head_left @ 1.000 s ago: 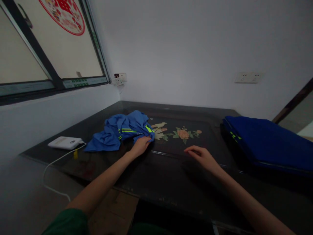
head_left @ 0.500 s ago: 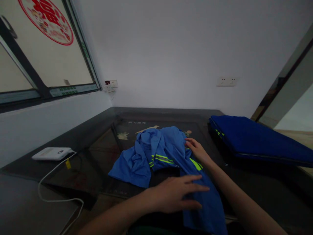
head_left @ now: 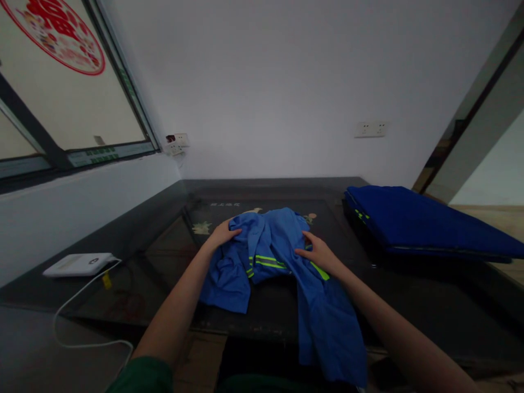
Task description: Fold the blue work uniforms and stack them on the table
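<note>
A blue work jacket [head_left: 274, 234] with yellow-green stripes lies crumpled on the dark tabletop. One sleeve [head_left: 327, 327] hangs over the near edge; the other part bunches at the left. My left hand [head_left: 223, 233] grips the jacket's upper left, its thumb on top and the other fingers partly hidden by cloth. At the jacket's right side, beside a stripe, my right hand [head_left: 321, 256] has fabric between thumb and fingers.
A folded darker blue stack [head_left: 426, 221] lies on the table's right. At the left sits a white power bank-like device [head_left: 79, 264] with a white cable [head_left: 85, 345]. A wall with sockets [head_left: 370, 129] rises behind the table [head_left: 262, 185]; a window [head_left: 94, 125] is at the left.
My left hand has moved from above the near sleeve up and left onto the jacket's upper left and taken hold. My right hand stays at the right side, its grip shifted slightly. The view has shifted a little.
</note>
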Motion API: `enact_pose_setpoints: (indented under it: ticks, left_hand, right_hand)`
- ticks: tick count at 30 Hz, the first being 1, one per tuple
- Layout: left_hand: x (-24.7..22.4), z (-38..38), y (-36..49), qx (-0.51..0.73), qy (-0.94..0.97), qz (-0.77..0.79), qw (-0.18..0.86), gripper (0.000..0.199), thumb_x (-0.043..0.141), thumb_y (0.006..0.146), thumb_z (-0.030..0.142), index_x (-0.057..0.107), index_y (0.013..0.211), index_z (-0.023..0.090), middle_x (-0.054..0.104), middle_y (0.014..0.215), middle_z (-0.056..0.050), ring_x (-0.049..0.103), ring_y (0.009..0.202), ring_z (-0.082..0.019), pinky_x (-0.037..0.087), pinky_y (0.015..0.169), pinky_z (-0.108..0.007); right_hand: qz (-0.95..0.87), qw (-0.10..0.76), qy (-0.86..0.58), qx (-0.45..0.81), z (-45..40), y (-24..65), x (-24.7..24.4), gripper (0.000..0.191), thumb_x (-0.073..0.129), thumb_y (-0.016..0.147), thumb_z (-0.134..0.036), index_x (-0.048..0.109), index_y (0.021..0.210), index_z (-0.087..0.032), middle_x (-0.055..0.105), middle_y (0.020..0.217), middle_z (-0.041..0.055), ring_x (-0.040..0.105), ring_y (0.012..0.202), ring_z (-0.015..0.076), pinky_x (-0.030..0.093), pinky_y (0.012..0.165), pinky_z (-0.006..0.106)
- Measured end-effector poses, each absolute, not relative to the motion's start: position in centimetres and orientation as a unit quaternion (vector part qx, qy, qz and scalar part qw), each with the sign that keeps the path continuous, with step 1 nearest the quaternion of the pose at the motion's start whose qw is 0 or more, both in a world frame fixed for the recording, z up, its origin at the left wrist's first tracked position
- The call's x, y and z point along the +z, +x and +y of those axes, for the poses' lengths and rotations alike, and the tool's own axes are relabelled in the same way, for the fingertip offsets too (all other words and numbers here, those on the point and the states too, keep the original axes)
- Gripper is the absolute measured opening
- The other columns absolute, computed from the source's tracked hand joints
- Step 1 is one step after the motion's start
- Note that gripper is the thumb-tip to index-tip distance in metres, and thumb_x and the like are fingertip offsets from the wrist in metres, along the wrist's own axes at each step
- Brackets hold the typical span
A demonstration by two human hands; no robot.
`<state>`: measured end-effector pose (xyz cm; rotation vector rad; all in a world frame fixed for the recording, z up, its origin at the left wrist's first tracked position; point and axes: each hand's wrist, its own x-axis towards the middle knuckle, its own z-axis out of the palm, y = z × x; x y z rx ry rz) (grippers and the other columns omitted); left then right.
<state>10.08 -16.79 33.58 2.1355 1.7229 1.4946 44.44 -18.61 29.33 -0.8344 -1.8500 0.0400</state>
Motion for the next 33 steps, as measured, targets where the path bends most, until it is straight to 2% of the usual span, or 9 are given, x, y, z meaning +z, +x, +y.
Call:
enact_pose_setpoints:
  ticks: [3, 5, 8, 13, 17, 20, 23, 28, 33]
  left_hand:
    - [34.0, -17.3, 10.1, 0.547, 0.687, 0.478, 0.005, 0.032, 0.065, 0.071, 0.027, 0.065, 0.101, 0.015, 0.070, 0.100, -0.007, 0.064, 0.099, -0.026, 0.049, 0.088, -0.036]
    - [34.8, -18.0, 9.8, 0.612, 0.682, 0.399, -0.008, 0.033, 0.063, 0.068, 0.025, 0.062, 0.100, 0.017, 0.068, 0.097, -0.004, 0.062, 0.096, -0.024, 0.049, 0.087, -0.036]
    - [36.4, -19.5, 9.2, 0.674, 0.669, 0.311, -0.043, 0.030, 0.061, 0.066, 0.022, 0.060, 0.095, 0.019, 0.065, 0.093, -0.001, 0.059, 0.094, -0.022, 0.047, 0.088, -0.034]
    - [36.9, -22.6, 9.1, 0.710, 0.675, 0.199, -0.021, 0.028, 0.064, 0.066, 0.021, 0.057, 0.094, 0.021, 0.060, 0.090, -0.001, 0.057, 0.085, -0.018, 0.046, 0.081, -0.028]
    - [34.5, -25.1, 10.5, 0.661, 0.735, 0.151, 0.004, 0.023, 0.068, 0.069, 0.023, 0.055, 0.088, 0.020, 0.059, 0.094, -0.003, 0.056, 0.086, -0.017, 0.046, 0.078, -0.027]
    - [32.1, -26.9, 11.2, 0.590, 0.791, 0.162, -0.018, 0.016, 0.063, 0.074, 0.022, 0.060, 0.089, 0.019, 0.060, 0.097, -0.005, 0.057, 0.092, -0.019, 0.045, 0.083, -0.030]
    - [29.8, -28.5, 11.1, 0.509, 0.835, 0.203, -0.048, 0.030, 0.053, 0.076, 0.014, 0.062, 0.104, 0.020, 0.062, 0.101, -0.006, 0.057, 0.094, -0.020, 0.044, 0.086, -0.033]
    - [27.6, -29.7, 10.4, 0.443, 0.838, 0.306, -0.087, 0.059, 0.042, 0.062, 0.005, 0.060, 0.116, 0.021, 0.061, 0.094, -0.004, 0.056, 0.085, -0.018, 0.045, 0.080, -0.032]
    - [27.1, -29.7, 9.4, 0.396, 0.856, 0.331, -0.024, 0.049, 0.049, 0.069, 0.011, 0.059, 0.116, 0.020, 0.063, 0.106, -0.005, 0.057, 0.095, -0.021, 0.045, 0.086, -0.034]
  right_hand:
    - [-0.762, 0.538, -0.361, 0.001, -18.8, 44.7, 29.9, 0.027, 0.065, 0.067, -0.032, 0.068, 0.090, -0.019, 0.066, 0.079, 0.0047, 0.061, 0.076, 0.0219, 0.048, 0.076, 0.036]
    - [-0.747, 0.562, -0.355, 0.010, -19.2, 45.4, 30.7, 0.019, 0.060, 0.068, -0.031, 0.068, 0.080, -0.018, 0.063, 0.069, 0.0028, 0.057, 0.067, 0.0193, 0.046, 0.068, 0.032]
    - [-0.701, 0.633, -0.326, 0.053, -20.3, 47.2, 32.2, 0.019, 0.059, 0.067, -0.034, 0.065, 0.075, -0.018, 0.061, 0.064, 0.0010, 0.054, 0.061, 0.0171, 0.043, 0.060, 0.029]
    - [-0.594, 0.750, -0.275, 0.101, -22.5, 51.4, 33.6, 0.027, 0.067, 0.062, -0.038, 0.065, 0.082, -0.020, 0.063, 0.069, 0.0003, 0.056, 0.062, 0.0159, 0.043, 0.058, 0.027]
    - [-0.572, 0.766, -0.289, 0.054, -23.3, 54.7, 33.1, 0.025, 0.068, 0.065, -0.038, 0.066, 0.084, -0.021, 0.066, 0.075, 0.0008, 0.060, 0.068, 0.0168, 0.047, 0.064, 0.028]
    - [-0.619, 0.700, -0.352, 0.045, -23.1, 57.1, 31.8, 0.023, 0.067, 0.064, -0.038, 0.065, 0.080, -0.021, 0.066, 0.069, 0.0005, 0.060, 0.064, 0.0176, 0.046, 0.061, 0.029]
    - [-0.648, 0.639, -0.414, 0.021, -23.1, 59.0, 29.9, 0.023, 0.064, 0.064, -0.040, 0.065, 0.076, -0.021, 0.062, 0.060, -0.0001, 0.057, 0.056, 0.0174, 0.043, 0.054, 0.029]
    - [-0.620, 0.653, -0.436, -0.006, -23.6, 60.8, 27.4, 0.026, 0.061, 0.065, -0.042, 0.065, 0.078, -0.021, 0.065, 0.066, 0.0008, 0.059, 0.062, 0.0191, 0.045, 0.061, 0.031]
    - [-0.571, 0.691, -0.444, 0.021, -24.7, 61.5, 27.2, 0.023, 0.064, 0.062, -0.039, 0.065, 0.076, -0.021, 0.065, 0.065, 0.0002, 0.060, 0.064, 0.0199, 0.048, 0.064, 0.033]
